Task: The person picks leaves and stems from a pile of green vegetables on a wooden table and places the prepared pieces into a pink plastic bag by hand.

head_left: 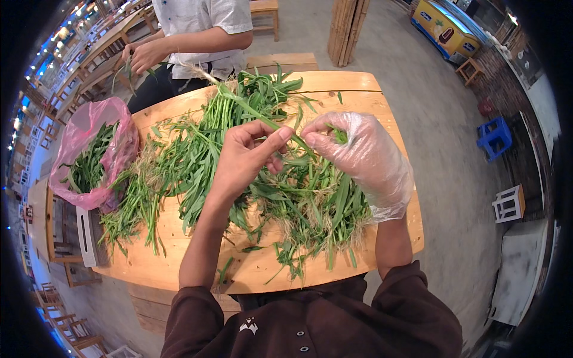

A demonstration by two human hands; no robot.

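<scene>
My bare left hand [255, 156] pinches a long green stem [250, 108] of a leafy vegetable between thumb and finger; its pale rooted end points up and left. Close beside it, my right hand [358, 154], in a clear plastic glove, has its fingertips at the stem's lower part and green pieces [338, 134] tucked in its curled fingers. Beneath my hands, stalks with stringy roots [313, 215] lie heaped on the wooden table [152, 273]. More long-leaved greens [197, 156] spread to the left and at the far side.
A pink plastic bag [123, 129] holding leaves [91, 161] stands open at the table's left end. Across the table, a person in a white shirt [206, 22] holds thin greens [130, 74]. A wooden bench [282, 60] is behind the far edge, and a bamboo post [347, 33] stands beyond.
</scene>
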